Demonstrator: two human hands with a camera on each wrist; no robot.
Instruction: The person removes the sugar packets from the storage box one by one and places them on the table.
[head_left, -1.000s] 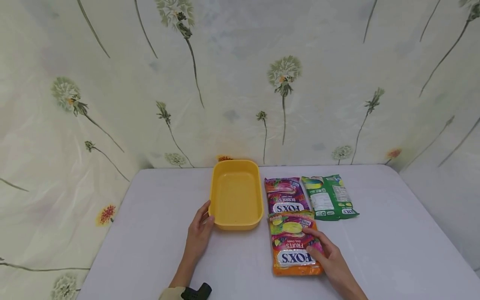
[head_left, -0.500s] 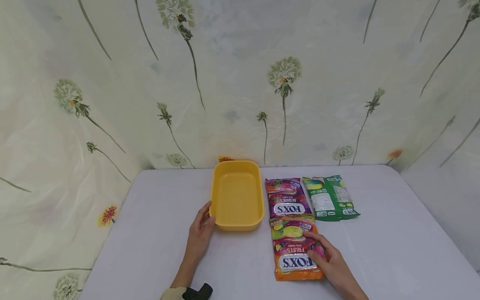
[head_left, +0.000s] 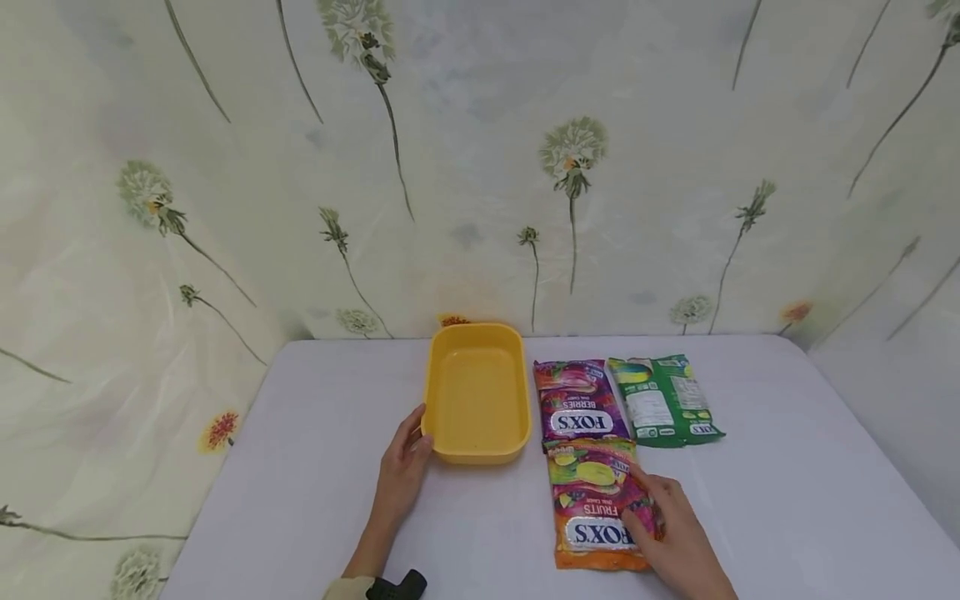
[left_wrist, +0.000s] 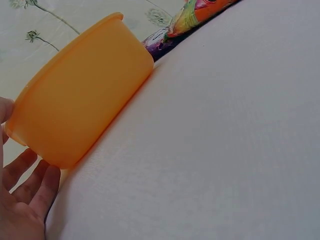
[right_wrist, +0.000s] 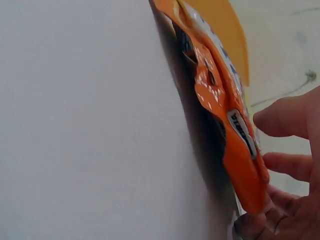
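Note:
A yellow plastic tray (head_left: 477, 392) stands left of the candy bags. My left hand (head_left: 401, 473) rests at its front left corner; in the left wrist view the relaxed fingers (left_wrist: 47, 187) touch the tray's outer wall, with the thumb near the rim. An orange and pink Fox's Fruits candy bag (head_left: 596, 504) lies flat on the table, its lettering upside down. Over its right edge is my right hand (head_left: 678, 533), with loosely bent fingers. In the right wrist view the thumb (right_wrist: 282, 117) stands slightly off the bag, and the other fingers sit by its edge.
A purple Fox's Berries bag (head_left: 581, 402) lies just beyond the Fruits bag, their ends meeting. Beside it on the right is a green Fox's bag (head_left: 665, 402), back side up. White cloth covers the table (head_left: 322, 417); a flower-printed curtain (head_left: 465, 167) hangs behind.
The Fruits bag has slid toward me, uncovering the Berries bag's near end. My right hand has shifted right toward the Fruits bag's edge, its fingers easing off. The left hand stays at the tray.

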